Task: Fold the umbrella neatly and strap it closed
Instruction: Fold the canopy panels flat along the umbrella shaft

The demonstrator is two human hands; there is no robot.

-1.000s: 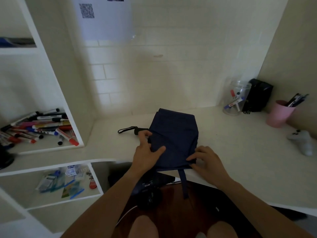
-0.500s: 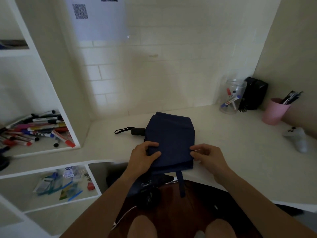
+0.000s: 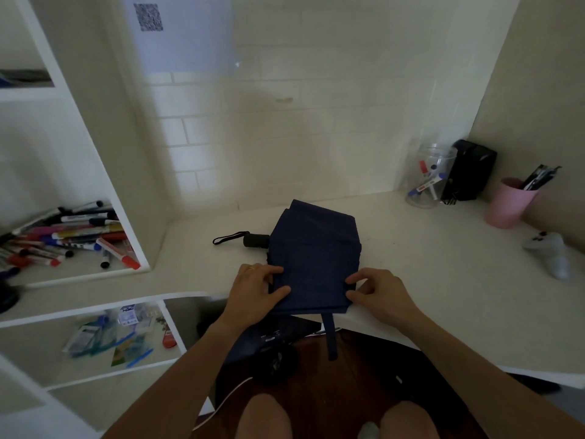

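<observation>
A navy blue umbrella (image 3: pixel 315 255) lies flattened on the white desk (image 3: pixel 443 280), its canopy folded into a rough rectangle. Its black handle (image 3: pixel 255 240) with a wrist loop (image 3: pixel 229 237) sticks out to the left. The closing strap (image 3: pixel 330 337) hangs off the desk's front edge. My left hand (image 3: pixel 256 291) pinches the canopy's near left edge, thumb on top. My right hand (image 3: pixel 378 294) pinches the near right edge the same way.
A clear jar with markers (image 3: pixel 430 179), a black box (image 3: pixel 470 174), a pink cup of pens (image 3: pixel 509 202) and a white game controller (image 3: pixel 550 253) stand at the right. Left shelves hold several markers (image 3: pixel 69 239) and packets (image 3: pixel 117 337). Dark fabric (image 3: pixel 269 340) hangs below the desk edge.
Both hands have slid to the near corners of the folded canopy and now pinch its edges. The canopy looks flatter and squarer than a second ago.
</observation>
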